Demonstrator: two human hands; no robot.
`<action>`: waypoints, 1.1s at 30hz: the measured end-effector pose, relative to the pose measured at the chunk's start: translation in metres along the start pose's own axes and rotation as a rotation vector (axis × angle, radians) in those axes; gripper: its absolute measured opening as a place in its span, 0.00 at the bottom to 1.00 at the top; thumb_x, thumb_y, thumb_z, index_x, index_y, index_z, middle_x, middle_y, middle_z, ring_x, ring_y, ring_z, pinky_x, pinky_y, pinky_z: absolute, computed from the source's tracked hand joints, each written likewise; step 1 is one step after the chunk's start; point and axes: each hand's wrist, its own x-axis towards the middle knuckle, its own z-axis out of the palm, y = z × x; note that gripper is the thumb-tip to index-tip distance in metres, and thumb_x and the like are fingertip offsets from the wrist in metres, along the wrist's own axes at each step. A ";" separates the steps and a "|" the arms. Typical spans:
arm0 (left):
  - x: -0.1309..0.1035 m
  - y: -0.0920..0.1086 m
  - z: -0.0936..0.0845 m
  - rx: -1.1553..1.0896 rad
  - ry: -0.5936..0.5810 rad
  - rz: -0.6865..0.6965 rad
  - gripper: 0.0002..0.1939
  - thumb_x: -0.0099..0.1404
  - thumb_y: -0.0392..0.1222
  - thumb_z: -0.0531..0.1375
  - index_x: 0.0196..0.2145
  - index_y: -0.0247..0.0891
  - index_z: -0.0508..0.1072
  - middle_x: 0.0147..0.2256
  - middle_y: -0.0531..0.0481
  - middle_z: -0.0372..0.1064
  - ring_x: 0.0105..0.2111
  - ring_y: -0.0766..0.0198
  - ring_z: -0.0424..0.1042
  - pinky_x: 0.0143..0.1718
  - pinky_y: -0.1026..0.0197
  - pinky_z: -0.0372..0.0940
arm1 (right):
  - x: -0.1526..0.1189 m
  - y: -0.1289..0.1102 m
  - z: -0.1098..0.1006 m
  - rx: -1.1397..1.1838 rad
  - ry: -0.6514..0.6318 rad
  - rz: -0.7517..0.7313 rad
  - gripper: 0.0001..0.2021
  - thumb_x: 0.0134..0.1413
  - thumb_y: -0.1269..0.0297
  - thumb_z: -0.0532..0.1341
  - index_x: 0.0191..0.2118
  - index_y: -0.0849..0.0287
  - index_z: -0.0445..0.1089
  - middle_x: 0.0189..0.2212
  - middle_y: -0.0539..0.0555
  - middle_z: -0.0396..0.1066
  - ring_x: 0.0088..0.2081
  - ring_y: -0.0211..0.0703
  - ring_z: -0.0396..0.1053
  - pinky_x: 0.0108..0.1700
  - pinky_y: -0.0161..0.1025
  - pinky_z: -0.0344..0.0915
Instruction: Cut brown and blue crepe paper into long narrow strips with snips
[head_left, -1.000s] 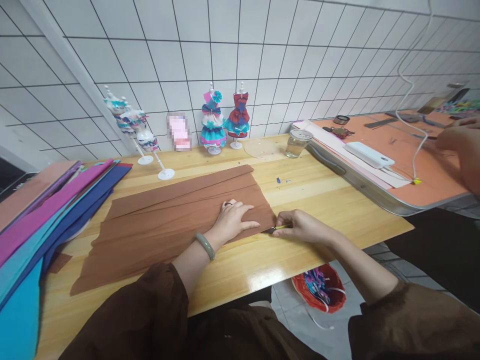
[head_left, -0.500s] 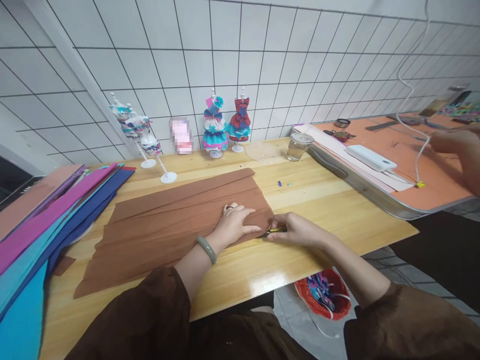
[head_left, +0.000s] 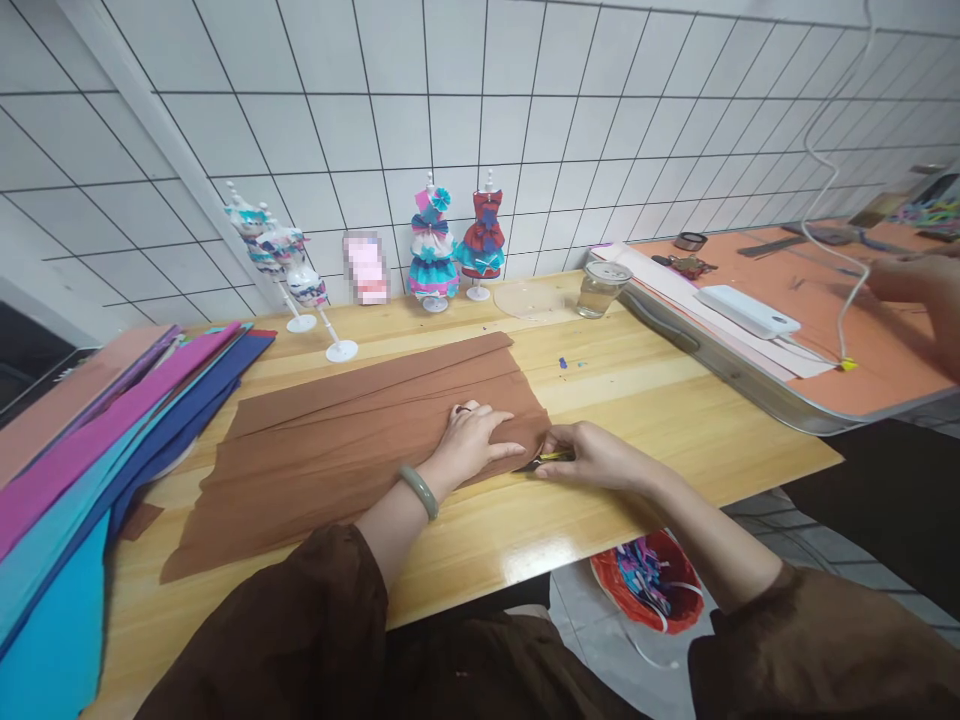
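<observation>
Brown fabric (head_left: 322,445) lies under the spread, flat left hand (head_left: 474,445). Apart from it, the right hand (head_left: 589,455) pinches a yellow-and-black tool (head_left: 555,457), mostly hidden by fingers. Beyond the left hand, a pink object (head_left: 365,268) is pixelated; far right of both, a co-worker's hand (head_left: 911,285) is cut off.

In front of you, a brown, lightly creased sheet (head_left: 356,440) lies flat, its long sides roughly parallel to the table's (head_left: 690,410) front edge. At its near right corner, you hold a yellow-and-black tool (head_left: 555,457), partly hidden.
</observation>
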 end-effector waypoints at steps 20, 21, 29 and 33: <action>-0.002 0.002 -0.002 0.008 0.009 0.004 0.27 0.57 0.62 0.52 0.49 0.44 0.67 0.42 0.49 0.67 0.45 0.56 0.60 0.46 0.54 0.53 | 0.003 -0.012 0.009 -0.003 0.027 -0.007 0.17 0.45 0.49 0.60 0.33 0.59 0.68 0.27 0.54 0.71 0.28 0.41 0.66 0.30 0.37 0.58; -0.002 0.002 -0.002 0.008 0.007 0.001 0.27 0.57 0.62 0.52 0.49 0.44 0.67 0.42 0.49 0.67 0.45 0.56 0.60 0.46 0.54 0.53 | 0.005 -0.014 0.009 -0.008 0.035 -0.014 0.17 0.46 0.49 0.60 0.33 0.59 0.68 0.27 0.54 0.71 0.28 0.41 0.66 0.30 0.37 0.58; -0.002 0.003 -0.001 0.022 -0.014 -0.018 0.26 0.57 0.60 0.54 0.50 0.45 0.65 0.43 0.49 0.66 0.46 0.56 0.59 0.47 0.53 0.52 | 0.004 -0.016 0.015 -0.009 0.055 -0.019 0.16 0.47 0.49 0.59 0.31 0.58 0.68 0.27 0.54 0.72 0.28 0.42 0.66 0.30 0.37 0.58; -0.002 0.002 0.000 0.018 -0.013 -0.026 0.26 0.57 0.59 0.55 0.50 0.46 0.66 0.44 0.49 0.66 0.47 0.56 0.58 0.47 0.53 0.52 | -0.002 -0.015 0.015 0.004 0.053 -0.011 0.15 0.47 0.50 0.59 0.31 0.59 0.67 0.27 0.54 0.72 0.28 0.41 0.66 0.30 0.36 0.57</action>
